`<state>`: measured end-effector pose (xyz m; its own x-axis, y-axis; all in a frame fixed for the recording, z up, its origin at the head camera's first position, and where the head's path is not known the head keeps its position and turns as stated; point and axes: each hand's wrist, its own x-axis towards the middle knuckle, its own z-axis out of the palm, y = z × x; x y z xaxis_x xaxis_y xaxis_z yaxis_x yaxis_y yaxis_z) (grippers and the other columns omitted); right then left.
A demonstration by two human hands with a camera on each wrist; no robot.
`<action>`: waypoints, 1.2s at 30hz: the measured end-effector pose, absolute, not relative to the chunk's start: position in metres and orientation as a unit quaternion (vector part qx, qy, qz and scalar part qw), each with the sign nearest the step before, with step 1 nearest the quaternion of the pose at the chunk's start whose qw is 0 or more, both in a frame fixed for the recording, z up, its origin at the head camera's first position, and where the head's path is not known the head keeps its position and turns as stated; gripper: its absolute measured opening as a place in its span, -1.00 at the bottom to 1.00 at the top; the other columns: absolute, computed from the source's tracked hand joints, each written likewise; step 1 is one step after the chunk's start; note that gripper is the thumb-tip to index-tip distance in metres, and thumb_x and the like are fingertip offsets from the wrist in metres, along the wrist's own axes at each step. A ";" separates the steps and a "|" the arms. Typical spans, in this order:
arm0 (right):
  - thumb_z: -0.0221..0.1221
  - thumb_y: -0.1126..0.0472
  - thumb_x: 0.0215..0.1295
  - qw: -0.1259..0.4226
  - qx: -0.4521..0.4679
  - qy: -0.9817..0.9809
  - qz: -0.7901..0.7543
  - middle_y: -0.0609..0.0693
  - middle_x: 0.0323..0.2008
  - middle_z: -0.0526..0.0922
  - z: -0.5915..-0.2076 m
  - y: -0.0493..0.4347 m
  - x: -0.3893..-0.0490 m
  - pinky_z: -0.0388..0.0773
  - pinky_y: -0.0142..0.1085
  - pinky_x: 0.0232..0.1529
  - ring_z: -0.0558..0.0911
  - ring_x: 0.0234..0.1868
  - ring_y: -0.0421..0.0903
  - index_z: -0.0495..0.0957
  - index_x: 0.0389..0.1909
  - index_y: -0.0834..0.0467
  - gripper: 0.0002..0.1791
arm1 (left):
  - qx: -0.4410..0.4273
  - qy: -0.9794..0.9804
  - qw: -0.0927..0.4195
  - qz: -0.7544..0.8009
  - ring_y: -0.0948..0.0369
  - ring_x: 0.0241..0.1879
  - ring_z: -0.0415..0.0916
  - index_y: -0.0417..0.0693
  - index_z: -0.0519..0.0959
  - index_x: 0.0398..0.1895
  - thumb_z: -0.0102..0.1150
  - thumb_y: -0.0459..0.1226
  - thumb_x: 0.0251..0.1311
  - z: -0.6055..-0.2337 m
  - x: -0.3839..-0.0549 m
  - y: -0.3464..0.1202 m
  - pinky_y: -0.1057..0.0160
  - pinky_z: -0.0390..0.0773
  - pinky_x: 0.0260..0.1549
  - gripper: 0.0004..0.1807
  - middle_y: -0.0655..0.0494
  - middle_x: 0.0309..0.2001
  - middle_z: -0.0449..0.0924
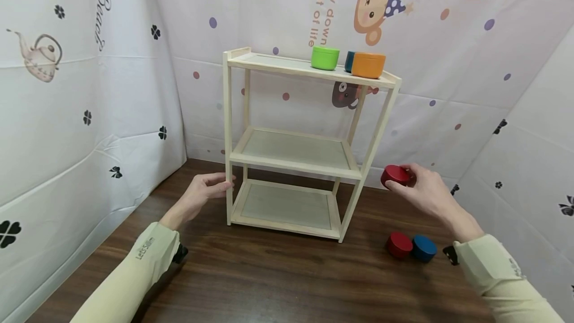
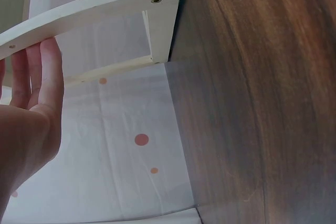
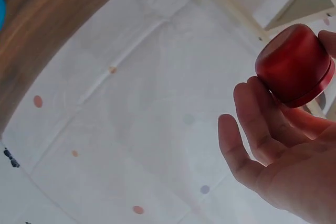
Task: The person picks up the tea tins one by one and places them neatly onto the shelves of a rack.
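Observation:
A pale wooden three-tier shelf [image 1: 296,165] stands in the middle of the head view. My left hand [image 1: 200,194] grips its front left post [image 1: 227,138] low down, with the thumb in front and fingers behind. In the left wrist view the fingertips [image 2: 51,51] touch that post. Off the shelf's right side, my right hand [image 1: 428,191] holds a small round red tin [image 1: 394,176] above the floor between thumb and fingers. Seen from the right wrist, the red tin [image 3: 294,66] is tilted, and the little finger stays off it.
On the top tier stand a green tin [image 1: 325,58], an orange tin [image 1: 368,66] and a dark blue tin [image 1: 349,62] partly hidden behind the orange one. Another red tin [image 1: 399,244] and a blue tin [image 1: 424,248] sit side by side on the brown wood-grain surface [image 1: 287,283]. Printed white cloth [image 1: 278,9] surrounds it.

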<state>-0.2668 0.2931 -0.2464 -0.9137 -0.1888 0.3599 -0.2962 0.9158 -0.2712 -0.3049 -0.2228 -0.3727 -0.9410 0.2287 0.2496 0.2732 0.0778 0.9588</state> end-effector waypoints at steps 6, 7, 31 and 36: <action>0.22 -0.16 0.24 0.173 0.127 -0.964 0.159 0.29 -0.18 0.66 -0.234 0.288 -0.264 0.52 -0.31 -0.35 0.62 -0.24 0.07 0.41 0.14 0.34 -0.30 | -0.172 -0.733 0.013 -0.658 0.36 -0.03 0.62 -0.40 0.41 0.23 0.20 -0.15 0.29 -0.372 -0.304 -0.222 0.21 0.64 0.04 -0.42 0.27 -0.01 0.66; 0.23 -0.16 0.23 0.174 0.127 -0.963 0.159 0.29 -0.18 0.66 -0.232 0.288 -0.263 0.52 -0.31 -0.35 0.62 -0.24 0.08 0.41 0.14 0.34 -0.29 | -0.169 -0.734 0.013 -0.658 0.36 -0.04 0.62 -0.39 0.42 0.22 0.20 -0.15 0.28 -0.371 -0.304 -0.222 0.21 0.64 0.04 -0.42 0.27 -0.01 0.66; 0.21 -0.30 0.17 0.148 0.101 -0.972 0.155 0.30 -0.07 0.58 -0.195 0.278 -0.259 0.44 -0.35 -0.40 0.50 -0.10 0.13 0.43 0.09 0.28 -0.23 | -0.169 -0.738 0.012 -0.653 0.17 0.07 0.60 -0.30 0.45 0.23 0.20 -0.14 0.28 -0.371 -0.305 -0.223 0.16 0.63 0.07 -0.46 0.10 0.09 0.62; 0.21 -0.30 0.17 0.140 0.104 -0.974 0.147 0.34 0.01 0.53 -0.191 0.276 -0.258 0.44 -0.35 -0.41 0.46 -0.06 0.19 0.43 0.10 0.27 -0.24 | -0.168 -0.736 0.009 -0.656 0.35 -0.03 0.62 -0.33 0.45 0.22 0.20 -0.16 0.29 -0.373 -0.307 -0.223 0.17 0.63 0.06 -0.46 0.10 0.09 0.62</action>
<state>-0.2578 0.2755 -0.1914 -0.9393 -0.1611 0.3030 -0.2433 0.9354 -0.2566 -0.3067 -0.2234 -0.3732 -0.9434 0.2354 0.2335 0.2591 0.0840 0.9622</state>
